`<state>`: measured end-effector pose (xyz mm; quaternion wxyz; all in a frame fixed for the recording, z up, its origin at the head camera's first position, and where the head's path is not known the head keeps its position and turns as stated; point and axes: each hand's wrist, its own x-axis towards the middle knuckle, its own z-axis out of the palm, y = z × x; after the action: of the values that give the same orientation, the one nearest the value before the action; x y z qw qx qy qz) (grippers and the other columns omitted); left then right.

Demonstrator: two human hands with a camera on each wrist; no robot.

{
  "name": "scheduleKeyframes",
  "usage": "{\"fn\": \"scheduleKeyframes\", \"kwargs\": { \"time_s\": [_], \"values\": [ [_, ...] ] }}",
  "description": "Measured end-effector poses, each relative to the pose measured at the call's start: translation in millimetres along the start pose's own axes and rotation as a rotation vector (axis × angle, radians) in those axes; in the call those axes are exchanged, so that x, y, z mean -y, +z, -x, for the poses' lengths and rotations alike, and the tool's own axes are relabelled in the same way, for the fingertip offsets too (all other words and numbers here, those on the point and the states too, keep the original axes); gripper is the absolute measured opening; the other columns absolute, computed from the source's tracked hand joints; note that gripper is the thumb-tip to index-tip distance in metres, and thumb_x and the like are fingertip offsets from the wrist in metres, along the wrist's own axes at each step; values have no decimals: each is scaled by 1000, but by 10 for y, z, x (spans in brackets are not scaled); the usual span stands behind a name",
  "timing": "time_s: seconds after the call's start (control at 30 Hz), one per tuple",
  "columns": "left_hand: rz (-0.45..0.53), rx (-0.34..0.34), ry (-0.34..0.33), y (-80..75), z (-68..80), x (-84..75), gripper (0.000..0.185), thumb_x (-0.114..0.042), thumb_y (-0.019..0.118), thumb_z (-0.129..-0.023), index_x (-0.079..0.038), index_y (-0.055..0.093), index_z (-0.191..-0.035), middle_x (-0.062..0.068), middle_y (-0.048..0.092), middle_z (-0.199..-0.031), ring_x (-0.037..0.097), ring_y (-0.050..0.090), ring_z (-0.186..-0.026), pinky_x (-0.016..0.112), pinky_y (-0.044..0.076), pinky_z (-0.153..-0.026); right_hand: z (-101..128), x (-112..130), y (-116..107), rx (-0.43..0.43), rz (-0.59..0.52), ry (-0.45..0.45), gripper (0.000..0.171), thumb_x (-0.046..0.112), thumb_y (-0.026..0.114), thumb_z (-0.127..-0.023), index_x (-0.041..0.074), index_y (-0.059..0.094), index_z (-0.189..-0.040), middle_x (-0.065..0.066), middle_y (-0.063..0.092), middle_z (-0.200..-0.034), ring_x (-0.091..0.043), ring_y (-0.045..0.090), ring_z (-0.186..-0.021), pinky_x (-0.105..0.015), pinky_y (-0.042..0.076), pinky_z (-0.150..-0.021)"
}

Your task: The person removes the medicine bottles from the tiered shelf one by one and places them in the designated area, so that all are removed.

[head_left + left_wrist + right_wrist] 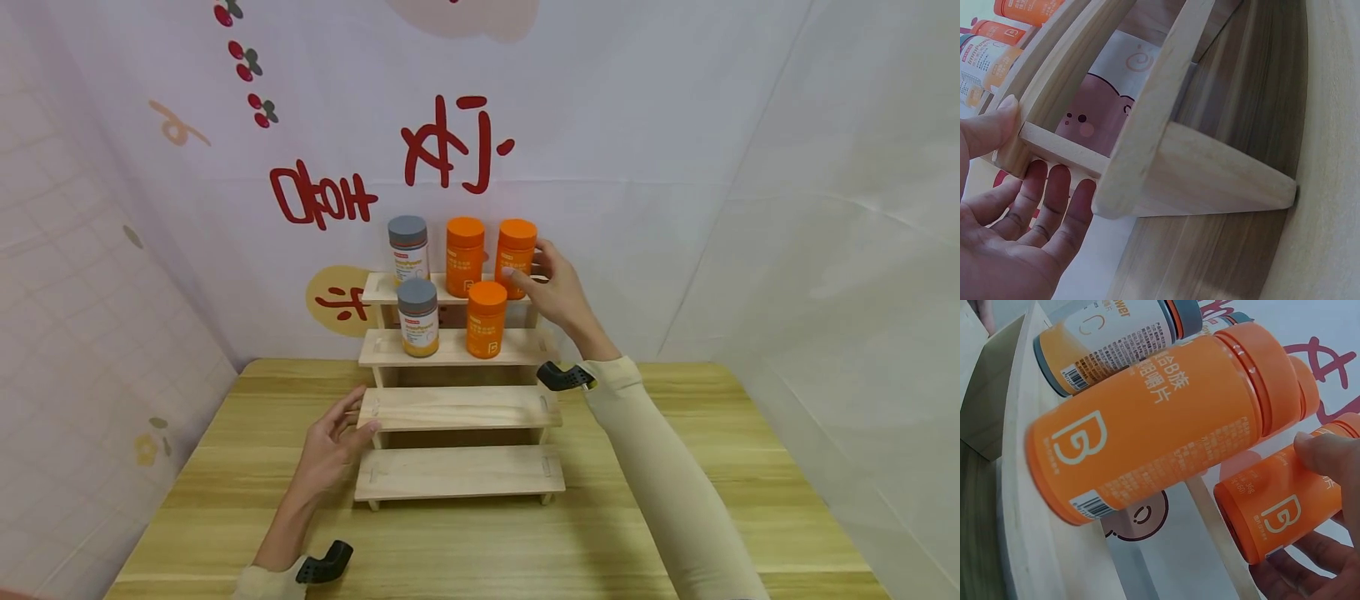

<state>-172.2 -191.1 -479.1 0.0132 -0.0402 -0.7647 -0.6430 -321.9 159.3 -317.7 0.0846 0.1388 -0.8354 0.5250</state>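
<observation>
Gripping the top-tier orange bottle (515, 255) at two o'clock, the right hand (555, 292) left lower tiers unfilled while the open left hand (330, 446) steadied the rack (457, 408).

Right grip (551, 287) reaches forward with fingers curled, while left grip (333, 446) rests open, fingers straight.

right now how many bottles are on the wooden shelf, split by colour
Orange bottles with orange caps: 3, top right one gripped by the right hand, one beside it, one a step lower
Grey-capped bottles: 2, top and lower
Total: 5 on the wooden shelf
</observation>
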Motion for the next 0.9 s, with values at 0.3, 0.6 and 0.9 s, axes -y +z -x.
{"fn": "scheduleKeyframes", "kwargs": {
  "time_s": [0.3,0.6,0.9],
  "values": [
    [-13,-4,-12,9,16,23,67,-20,71,-99,-17,40,-158,15,48,-145,2,58,-113,16,53,-85,127,-6,-90,-15,-23,-40,65,36,72,-97,21,43,-154,-13,62,-141,-33,63,-124,-51,52,-104],
    [-4,-5,0,-7,10,32,67,-19,71,-99,-15,40,-159,17,49,-144,0,59,-110,16,53,-83,254,-70,-204,-28,-53,-68,65,32,71,-98,17,42,-154,-16,60,-142,-32,60,-128,-50,46,-112],
    [1,-11,-7,7,-31,51,67,-21,71,-99,-18,41,-158,15,50,-143,9,59,-113,18,54,-83,366,-169,-335,-67,-54,-70,63,33,71,-98,19,43,-153,-13,61,-141,-29,60,-128,-49,47,-112]
  ]
}}
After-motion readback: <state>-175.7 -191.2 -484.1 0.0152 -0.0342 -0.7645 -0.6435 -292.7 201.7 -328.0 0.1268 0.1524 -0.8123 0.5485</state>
